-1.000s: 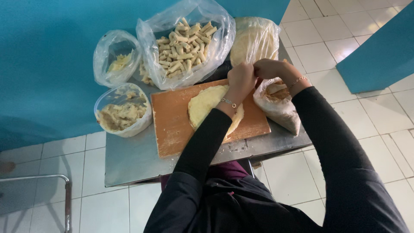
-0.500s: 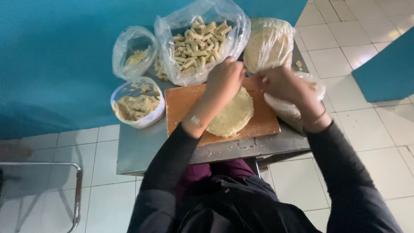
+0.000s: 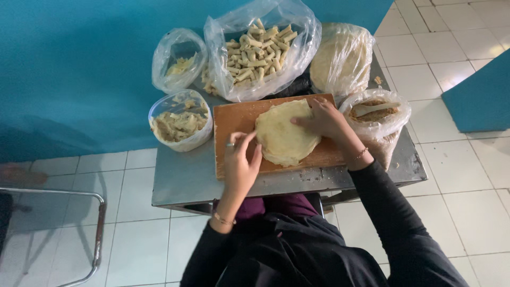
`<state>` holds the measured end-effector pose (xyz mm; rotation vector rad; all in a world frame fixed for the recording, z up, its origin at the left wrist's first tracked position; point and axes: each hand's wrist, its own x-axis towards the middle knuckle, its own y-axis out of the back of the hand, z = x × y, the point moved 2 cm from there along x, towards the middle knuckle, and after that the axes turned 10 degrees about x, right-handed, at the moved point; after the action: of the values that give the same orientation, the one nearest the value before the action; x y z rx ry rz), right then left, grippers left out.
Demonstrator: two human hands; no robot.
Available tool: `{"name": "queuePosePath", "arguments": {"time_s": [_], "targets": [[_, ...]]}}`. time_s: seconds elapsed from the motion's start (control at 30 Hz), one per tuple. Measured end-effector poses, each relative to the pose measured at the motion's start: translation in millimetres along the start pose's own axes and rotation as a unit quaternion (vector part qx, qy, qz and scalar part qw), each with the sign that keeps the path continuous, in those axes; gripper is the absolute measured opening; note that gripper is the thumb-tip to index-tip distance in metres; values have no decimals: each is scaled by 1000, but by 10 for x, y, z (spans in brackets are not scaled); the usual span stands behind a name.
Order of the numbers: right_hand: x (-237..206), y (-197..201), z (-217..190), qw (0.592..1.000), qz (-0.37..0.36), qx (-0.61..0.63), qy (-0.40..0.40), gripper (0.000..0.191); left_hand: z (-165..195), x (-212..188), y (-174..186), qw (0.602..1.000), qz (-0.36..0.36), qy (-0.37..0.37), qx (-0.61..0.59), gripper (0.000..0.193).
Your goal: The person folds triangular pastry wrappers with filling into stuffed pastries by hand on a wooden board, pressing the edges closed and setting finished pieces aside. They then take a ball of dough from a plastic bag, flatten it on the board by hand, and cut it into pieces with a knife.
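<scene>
Leftmost, a small clear plastic bag of pale scraps and a round clear tub of mashed filling sit on the grey metal tabletop. Next, the left hand lies loosely open, holding nothing, fingertips at the edge of the round pale dough wrapper spread on the brown wooden board. The right hand presses flat and open on the wrapper's far side. This looks like laying out the sheet; filling it would come next, probably.
</scene>
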<state>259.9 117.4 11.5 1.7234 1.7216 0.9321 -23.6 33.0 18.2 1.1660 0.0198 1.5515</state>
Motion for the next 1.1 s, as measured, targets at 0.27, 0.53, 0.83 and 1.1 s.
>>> {"name": "queuePosePath", "arguments": {"time_s": [0.27,0.53,0.83,1.1], "targets": [[-204,480,-588,984,37,147,91,40,278,-404,-190,889,-45,144,-431,18],[-891,240,-1518,952,113,-179,221,42,11,-396,-195,820,9,282,-499,30],[-1199,443,-1262,990,12,35,135,45,-47,-235,159,994,-17,103,14,42],[-833,117,-762,989,108,-10,103,47,114,-171,43,962,-46,96,250,44]]}}
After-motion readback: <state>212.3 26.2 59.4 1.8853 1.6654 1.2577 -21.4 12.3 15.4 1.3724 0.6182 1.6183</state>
